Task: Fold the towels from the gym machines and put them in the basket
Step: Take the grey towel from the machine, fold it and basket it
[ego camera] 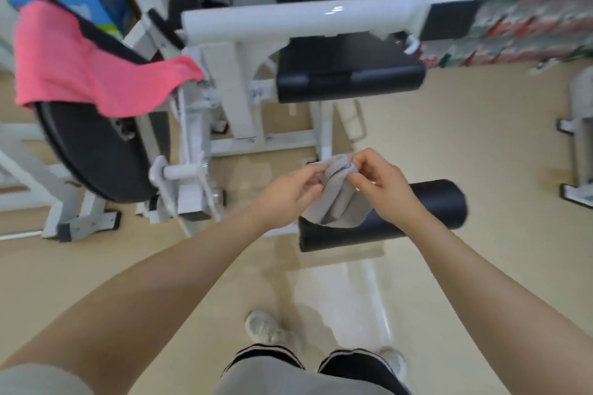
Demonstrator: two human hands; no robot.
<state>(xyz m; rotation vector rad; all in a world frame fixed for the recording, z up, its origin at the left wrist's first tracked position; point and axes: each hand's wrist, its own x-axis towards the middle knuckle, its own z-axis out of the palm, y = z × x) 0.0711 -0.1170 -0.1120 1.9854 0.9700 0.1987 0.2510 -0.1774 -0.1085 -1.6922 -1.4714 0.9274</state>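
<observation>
Head view, crumpled grey towel bunched, pinched by left hand and right hand

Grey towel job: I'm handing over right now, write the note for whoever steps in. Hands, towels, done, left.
Left hand: pinches the grey towel at its top left edge.
Right hand: pinches the same towel at its top right.
The grey towel is bunched, and its lower end hangs against the black roller pad.
The pink towel lies draped, unfolded, over the weight plate on the left.
Done: grey towel picked up, not folded.
Left: fold grey, collect and fold pink, put both in the basket, which is out of view.
</observation>
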